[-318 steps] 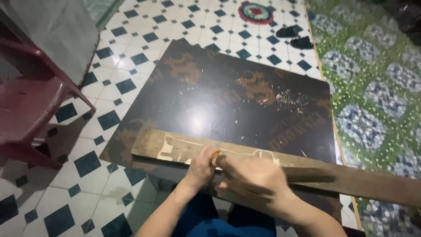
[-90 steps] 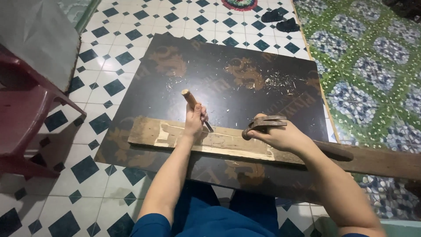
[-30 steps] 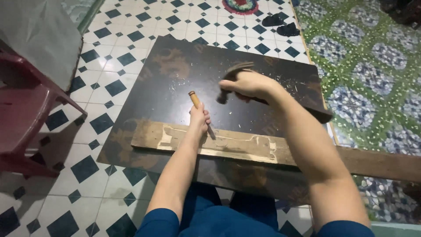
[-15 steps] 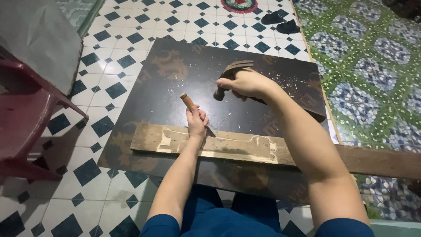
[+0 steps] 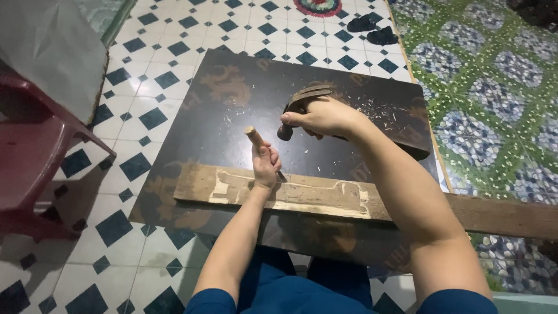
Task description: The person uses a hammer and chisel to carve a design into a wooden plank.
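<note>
My left hand [image 5: 266,166] grips a wooden-handled chisel [image 5: 254,135], its blade set on a long wooden plank [image 5: 314,196] with a pale carved recess. My right hand [image 5: 325,116] holds a claw hammer [image 5: 295,106] raised just right of the chisel's handle top. The plank lies across a dark board [image 5: 232,99] on the tiled floor. Pale wood chips lie scattered on the board near the hammer.
A red plastic chair [image 5: 35,157] stands at the left. A pair of dark slippers [image 5: 372,29] and a round mat [image 5: 318,6] lie at the top. A green patterned mat [image 5: 494,87] covers the floor at the right. My blue-clothed legs show at the bottom.
The hammer in my right hand has come down and left, closer to the chisel's handle. My left hand keeps the chisel on the plank.
</note>
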